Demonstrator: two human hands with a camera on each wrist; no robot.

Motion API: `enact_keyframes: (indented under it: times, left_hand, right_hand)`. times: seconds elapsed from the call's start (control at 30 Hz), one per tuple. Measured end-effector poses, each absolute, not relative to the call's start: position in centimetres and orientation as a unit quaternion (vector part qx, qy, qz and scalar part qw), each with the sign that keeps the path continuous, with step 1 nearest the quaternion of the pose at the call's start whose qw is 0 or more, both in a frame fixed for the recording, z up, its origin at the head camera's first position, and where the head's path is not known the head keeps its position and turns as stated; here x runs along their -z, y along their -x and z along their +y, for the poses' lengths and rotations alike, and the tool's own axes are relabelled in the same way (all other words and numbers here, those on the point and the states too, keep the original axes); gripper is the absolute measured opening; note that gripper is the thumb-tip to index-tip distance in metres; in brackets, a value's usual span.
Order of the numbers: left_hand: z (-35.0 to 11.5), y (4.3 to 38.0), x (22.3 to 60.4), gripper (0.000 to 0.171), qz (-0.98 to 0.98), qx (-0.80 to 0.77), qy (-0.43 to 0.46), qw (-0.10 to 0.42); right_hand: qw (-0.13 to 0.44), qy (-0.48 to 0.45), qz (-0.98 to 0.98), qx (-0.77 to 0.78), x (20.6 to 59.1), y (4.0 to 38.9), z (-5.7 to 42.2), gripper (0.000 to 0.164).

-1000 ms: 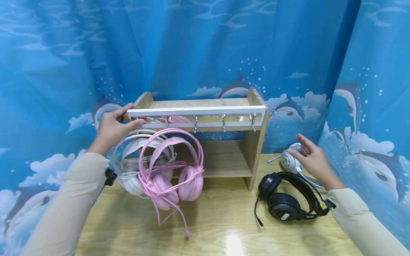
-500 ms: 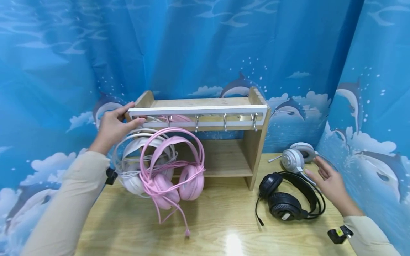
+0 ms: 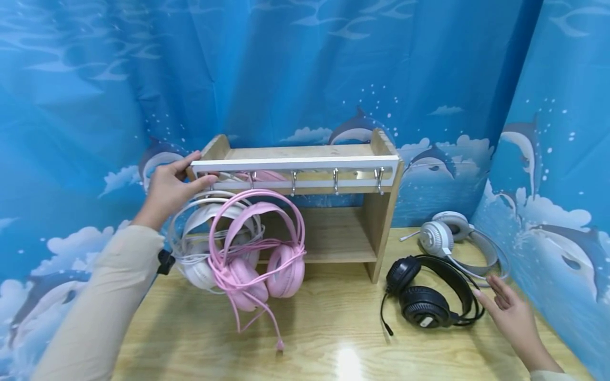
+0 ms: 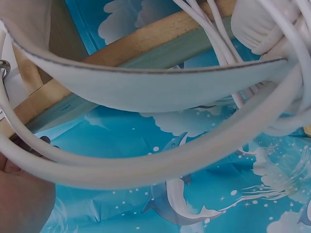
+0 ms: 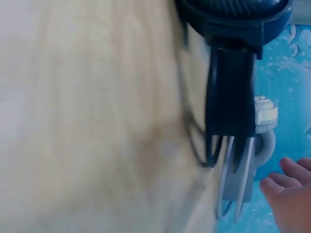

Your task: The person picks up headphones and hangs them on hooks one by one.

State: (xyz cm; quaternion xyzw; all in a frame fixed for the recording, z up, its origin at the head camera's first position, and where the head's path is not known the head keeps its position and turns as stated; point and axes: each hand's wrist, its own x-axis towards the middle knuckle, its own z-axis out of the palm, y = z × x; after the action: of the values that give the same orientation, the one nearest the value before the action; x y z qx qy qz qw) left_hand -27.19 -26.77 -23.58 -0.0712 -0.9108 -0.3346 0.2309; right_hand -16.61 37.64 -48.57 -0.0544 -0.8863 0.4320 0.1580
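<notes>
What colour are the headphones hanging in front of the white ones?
Those front headphones are pink; the head view shows it best.

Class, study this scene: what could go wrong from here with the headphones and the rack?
1. The pink headphones hang in front of the white headphones, so lifting one might snag the other.
2. Both hang toward the left end of the rack, which the left hand grips; a knock there might shift it.
3. The black headphones lie close against the grey headphones, so one may drag the other.

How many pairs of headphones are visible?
4: white pair and pink pair hang on the rack; black pair and grey-white pair lie on the table. More may be hidden.
</notes>
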Motion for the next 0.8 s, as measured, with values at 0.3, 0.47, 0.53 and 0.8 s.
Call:
enact_keyframes:
  times: [0.3, 0.47, 0.53, 0.8]
  left_hand:
    - [-26.7, 27.1, 23.6, 0.077, -0.907, 0.347, 0.068, 0.228]
    - [-26.7, 27.0, 23.6, 0.077, -0.906, 0.352, 0.066, 0.226]
    - [-26.7, 27.1, 23.6, 0.077, -0.906, 0.352, 0.066, 0.226]
    - [-26.8, 27.1, 23.6, 0.077, -0.908, 0.346, 0.065, 0.226]
  right_hand:
    - [0.041, 0.123, -0.876, -0.465, 50.1, 15.2, 38.1, 0.079]
    - [-0.002, 0.150, -0.857, -0.493, 50.7, 15.2, 38.3, 0.085]
    - [-0.013, 0.159, -0.847, -0.508, 50.8, 15.3, 38.4, 0.086]
    - [-0.064, 0.198, -0.818, -0.536, 50.4, 15.8, 38.5, 0.094]
